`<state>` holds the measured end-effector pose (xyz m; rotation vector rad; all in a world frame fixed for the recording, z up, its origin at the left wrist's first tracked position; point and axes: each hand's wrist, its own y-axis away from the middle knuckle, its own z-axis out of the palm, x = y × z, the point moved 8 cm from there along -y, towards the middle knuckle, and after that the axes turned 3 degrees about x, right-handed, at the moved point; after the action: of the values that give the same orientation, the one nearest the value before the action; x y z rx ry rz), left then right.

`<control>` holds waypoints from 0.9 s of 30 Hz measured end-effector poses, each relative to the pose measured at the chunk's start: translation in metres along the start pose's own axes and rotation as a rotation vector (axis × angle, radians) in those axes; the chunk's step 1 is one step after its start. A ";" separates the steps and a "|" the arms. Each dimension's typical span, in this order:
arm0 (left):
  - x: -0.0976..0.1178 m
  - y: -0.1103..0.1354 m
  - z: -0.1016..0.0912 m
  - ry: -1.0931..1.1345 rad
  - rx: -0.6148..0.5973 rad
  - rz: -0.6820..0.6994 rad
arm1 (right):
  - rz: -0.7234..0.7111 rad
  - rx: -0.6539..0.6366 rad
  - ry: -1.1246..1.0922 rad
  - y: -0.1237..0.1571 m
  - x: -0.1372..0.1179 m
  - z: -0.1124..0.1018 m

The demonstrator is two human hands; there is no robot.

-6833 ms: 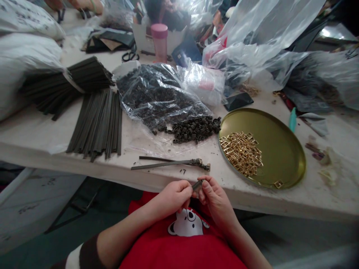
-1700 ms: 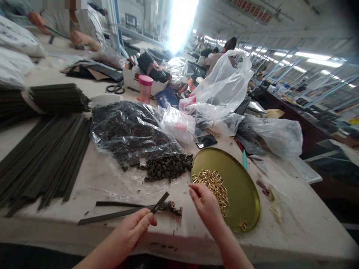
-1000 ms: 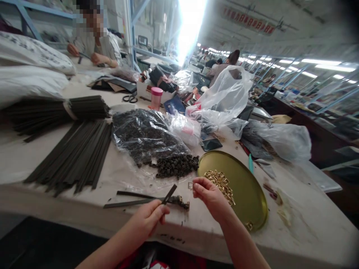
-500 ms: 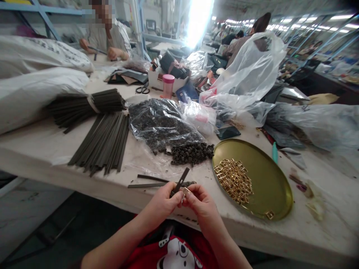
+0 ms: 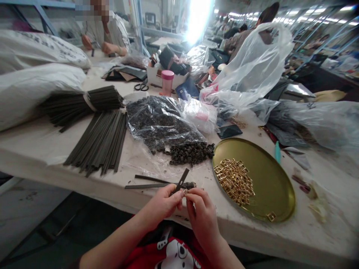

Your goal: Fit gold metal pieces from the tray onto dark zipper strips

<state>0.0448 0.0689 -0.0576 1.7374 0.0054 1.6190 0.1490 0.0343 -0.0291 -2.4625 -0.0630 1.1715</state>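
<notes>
My left hand (image 5: 165, 201) is closed on a dark strap (image 5: 182, 179) that has a slot near its upper end and points up and to the right. My right hand (image 5: 200, 207) pinches a small gold buckle (image 5: 185, 191) right beside the strap; whether the two are joined is too small to tell. Just beyond my fingers, two more dark straps (image 5: 146, 186) lie on the table, one with a buckle end (image 5: 192, 185). To the right, a round gold tray (image 5: 269, 179) holds a heap of gold buckles (image 5: 235, 183), with a lone buckle (image 5: 271, 216) near its rim.
A pile of small dark loops (image 5: 190, 153) spills from a clear plastic bag (image 5: 162, 119). Loose straps (image 5: 98, 142) and a tied bundle (image 5: 103, 98) lie left. Behind stand a pink-lidded jar (image 5: 167, 82) and scissors (image 5: 141, 86). Another person's hands (image 5: 112, 48) work at the far left.
My right hand has turned and its fingers now reach in from the right, the buckle at their tips. The left hand keeps its hold on the strap. The view has shifted slightly.
</notes>
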 end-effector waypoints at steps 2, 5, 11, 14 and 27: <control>-0.003 0.000 0.000 0.050 0.013 -0.035 | -0.018 -0.017 -0.007 0.002 -0.004 0.002; -0.006 0.000 -0.001 0.071 0.008 -0.060 | 0.054 -0.030 -0.156 0.005 -0.005 0.004; -0.003 0.004 -0.002 0.052 -0.037 -0.042 | 0.617 -0.149 -0.669 0.013 0.020 0.019; 0.001 0.007 -0.003 -0.008 -0.023 0.006 | 0.780 -0.279 -0.818 0.018 0.022 0.031; 0.011 0.014 -0.009 -0.306 0.076 0.206 | 1.006 -0.278 -1.365 0.036 0.007 0.049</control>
<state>0.0326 0.0682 -0.0414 2.0865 -0.2698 1.4931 0.1116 0.0198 -0.0760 -1.2741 0.7163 3.1708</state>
